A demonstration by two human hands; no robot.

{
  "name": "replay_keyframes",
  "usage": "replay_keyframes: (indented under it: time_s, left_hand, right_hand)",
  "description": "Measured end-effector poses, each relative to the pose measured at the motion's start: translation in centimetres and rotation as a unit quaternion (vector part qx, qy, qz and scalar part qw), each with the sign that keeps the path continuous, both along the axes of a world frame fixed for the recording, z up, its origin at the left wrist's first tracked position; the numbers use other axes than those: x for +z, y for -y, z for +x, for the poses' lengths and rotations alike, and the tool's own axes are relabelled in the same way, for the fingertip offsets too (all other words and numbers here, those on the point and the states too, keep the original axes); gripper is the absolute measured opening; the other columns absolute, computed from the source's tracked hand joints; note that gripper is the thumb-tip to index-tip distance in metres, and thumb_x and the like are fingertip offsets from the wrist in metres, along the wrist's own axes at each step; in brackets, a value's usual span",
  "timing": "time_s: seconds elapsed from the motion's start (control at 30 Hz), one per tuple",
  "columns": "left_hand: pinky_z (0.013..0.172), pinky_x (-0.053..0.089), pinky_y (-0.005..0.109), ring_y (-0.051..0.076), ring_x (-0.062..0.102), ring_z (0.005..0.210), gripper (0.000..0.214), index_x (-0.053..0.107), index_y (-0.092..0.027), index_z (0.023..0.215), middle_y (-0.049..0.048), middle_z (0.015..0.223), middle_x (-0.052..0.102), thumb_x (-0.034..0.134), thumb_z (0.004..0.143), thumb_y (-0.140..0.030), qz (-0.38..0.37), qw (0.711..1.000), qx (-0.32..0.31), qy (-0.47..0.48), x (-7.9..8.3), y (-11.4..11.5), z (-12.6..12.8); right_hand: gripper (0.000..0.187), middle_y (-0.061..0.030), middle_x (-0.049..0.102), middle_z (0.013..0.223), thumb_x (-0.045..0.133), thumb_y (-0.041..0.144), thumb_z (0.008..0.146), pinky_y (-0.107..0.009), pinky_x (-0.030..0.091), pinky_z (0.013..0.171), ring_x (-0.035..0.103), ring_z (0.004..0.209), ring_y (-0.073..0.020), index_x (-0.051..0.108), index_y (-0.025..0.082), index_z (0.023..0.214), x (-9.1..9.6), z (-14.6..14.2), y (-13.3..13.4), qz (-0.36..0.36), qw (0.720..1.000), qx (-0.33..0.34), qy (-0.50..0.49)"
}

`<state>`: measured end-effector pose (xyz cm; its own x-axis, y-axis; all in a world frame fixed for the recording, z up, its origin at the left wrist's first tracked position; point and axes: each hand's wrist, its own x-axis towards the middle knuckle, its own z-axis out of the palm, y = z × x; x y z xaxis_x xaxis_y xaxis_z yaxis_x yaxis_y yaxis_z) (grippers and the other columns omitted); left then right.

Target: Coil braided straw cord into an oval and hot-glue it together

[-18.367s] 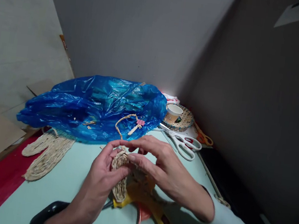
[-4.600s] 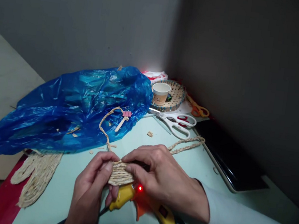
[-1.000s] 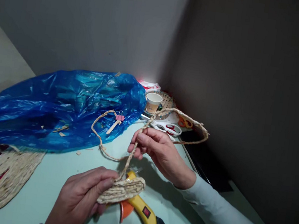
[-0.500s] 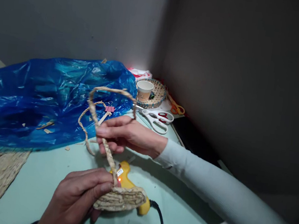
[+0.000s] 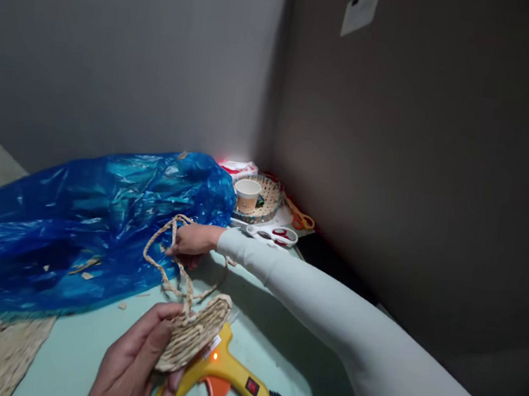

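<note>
My left hand [image 5: 133, 359] grips a flat coiled piece of braided straw [image 5: 195, 332] between thumb and fingers, tilted above the table. A braided straw cord [image 5: 155, 245] rises from the piece's upper edge and loops over the blue plastic. At that loop, my right hand [image 5: 193, 242] is closed on the cord, its fingertips partly hidden. Just behind and below the coiled piece lies a yellow glue gun [image 5: 234, 376] with an orange trigger and a lit red light.
Crumpled blue plastic [image 5: 96, 215] covers the back left. Behind my right forearm are white-handled scissors [image 5: 283, 235], orange-handled scissors [image 5: 303, 219] and a paper cup [image 5: 247, 196] in a woven basket [image 5: 271, 202]. More braided straw [image 5: 5, 352] lies at the left front.
My right hand has moved away from the coiled piece to the cord's loop on the blue plastic. The coiled piece has tilted up, and more of the glue gun shows. The view has shifted upward.
</note>
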<state>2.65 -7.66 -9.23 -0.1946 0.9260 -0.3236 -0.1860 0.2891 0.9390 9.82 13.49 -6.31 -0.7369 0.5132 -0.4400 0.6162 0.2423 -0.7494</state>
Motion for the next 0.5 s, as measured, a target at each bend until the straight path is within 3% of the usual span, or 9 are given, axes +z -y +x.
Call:
replay_keyframes:
  time_s: [0.13,0.27,0.4,0.5]
  left_hand:
    - [0.033,0.028,0.014,0.007,0.037,0.036,0.050,0.061,-0.022,0.108,-0.0075,0.045,0.051,0.070,0.078,-0.061,-0.019,0.998,-0.008,0.054,0.3,-0.7,-0.4]
    - [0.043,0.036,0.015,0.007,0.043,0.047,0.045,0.061,-0.023,0.108,-0.0067,0.061,0.055,0.077,0.076,-0.049,0.019,0.998,-0.009,0.057,0.7,-0.9,-1.6]
    - [0.047,0.033,0.017,0.005,0.038,0.045,0.035,0.058,-0.022,0.110,-0.0090,0.061,0.051,0.067,0.085,-0.045,0.092,0.993,-0.018,-0.064,1.3,-0.9,-2.7]
    - [0.049,0.034,0.020,0.008,0.040,0.046,0.035,0.057,-0.021,0.108,-0.0101,0.056,0.050,0.066,0.085,-0.046,0.121,0.985,0.012,-0.123,1.6,-1.1,-3.0]
  right_hand:
    - [0.032,-0.0093,0.063,0.127,0.064,0.033,0.097,-0.046,0.057,0.087,0.066,0.105,-0.0249,0.060,0.018,0.126,2.0,1.7,0.8,0.121,0.992,-0.020,0.010]
    - [0.031,-0.0084,0.066,0.121,0.062,0.034,0.098,-0.043,0.058,0.083,0.068,0.099,-0.0228,0.061,0.017,0.124,3.2,6.5,3.0,0.194,0.980,-0.054,0.000]
    - [0.033,-0.0037,0.071,0.077,0.049,0.037,0.103,-0.028,0.051,0.062,0.066,0.064,-0.0154,0.070,0.013,0.095,2.7,11.4,8.7,0.206,0.978,-0.021,0.019]
    - [0.040,-0.0060,0.074,0.083,0.060,0.057,0.092,-0.027,0.046,0.058,0.067,0.070,-0.0196,0.073,0.018,0.092,1.1,12.7,13.9,0.211,0.977,0.006,0.030]
